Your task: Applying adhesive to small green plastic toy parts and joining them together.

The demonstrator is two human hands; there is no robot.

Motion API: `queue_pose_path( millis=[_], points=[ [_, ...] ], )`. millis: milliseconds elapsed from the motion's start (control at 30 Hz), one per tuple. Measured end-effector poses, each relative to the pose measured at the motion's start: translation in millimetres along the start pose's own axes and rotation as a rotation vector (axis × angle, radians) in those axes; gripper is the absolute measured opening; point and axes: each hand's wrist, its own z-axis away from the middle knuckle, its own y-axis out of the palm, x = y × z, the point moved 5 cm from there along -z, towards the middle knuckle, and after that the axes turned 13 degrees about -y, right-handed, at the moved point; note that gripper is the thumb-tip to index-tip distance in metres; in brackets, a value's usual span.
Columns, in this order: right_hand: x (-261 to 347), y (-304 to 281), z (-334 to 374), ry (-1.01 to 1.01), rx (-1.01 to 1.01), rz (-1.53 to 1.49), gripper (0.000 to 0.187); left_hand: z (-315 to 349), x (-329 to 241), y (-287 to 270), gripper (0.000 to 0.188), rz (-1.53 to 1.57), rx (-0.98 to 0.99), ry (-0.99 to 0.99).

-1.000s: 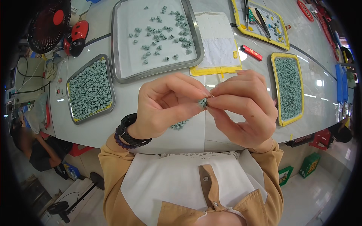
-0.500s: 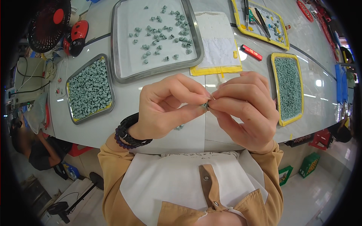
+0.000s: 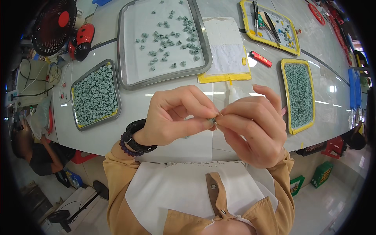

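Between thumb and forefinger, my left hand [image 3: 176,111] pinches a small grey-green piece [image 3: 212,120], mostly covered by the fingertips. The fingers of my right hand [image 3: 256,127] meet it from the other side, closed on the same piece; its exact shape cannot be made out. One finger of the right hand sticks up. Beyond my hands lies a large metal tray [image 3: 122,51] lined with white paper, where several similar pieces [image 3: 166,37] are scattered. A small white bottle [image 3: 233,94] stands just behind my right fingertips.
At left, a metal tray [image 3: 117,102] is heaped with grey-green pieces; at right, a yellow-rimmed tray [image 3: 312,92] holds finer ones. A yellow-edged board [image 3: 224,58], a red box cutter [image 3: 260,59] and a yellow tool tray [image 3: 250,37] lie farther back. A fan [image 3: 55,25] is far left.
My fingers still meet at the small piece, with both hands slightly lower in view. The right hand has turned a little and its raised finger has spread away. The trays appear slightly lower in view.
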Motion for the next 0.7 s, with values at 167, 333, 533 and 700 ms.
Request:
queue_pose_path(
  millis=[167,333,533,700],
  points=[
    [3.3,-3.3,-0.6,-0.001,-0.014,0.017,0.025,-2.3,-2.6,5.4,0.012,0.058,-0.046,-0.073],
    [2.9,-5.2,0.3,-0.004,0.006,-0.014,0.023,-1.4,2.9,5.2,0.016,0.079,0.053,-0.094],
    [6.6,-5.6,0.8,-0.023,0.031,0.007,0.023,2.0,5.3,6.5,0.014,0.109,0.049,-0.141],
    [6.0,-7.7,2.8,-0.035,0.074,-0.023,0.023,1.3,4.3,7.5,0.013,0.117,0.069,-0.163]
  ],
)
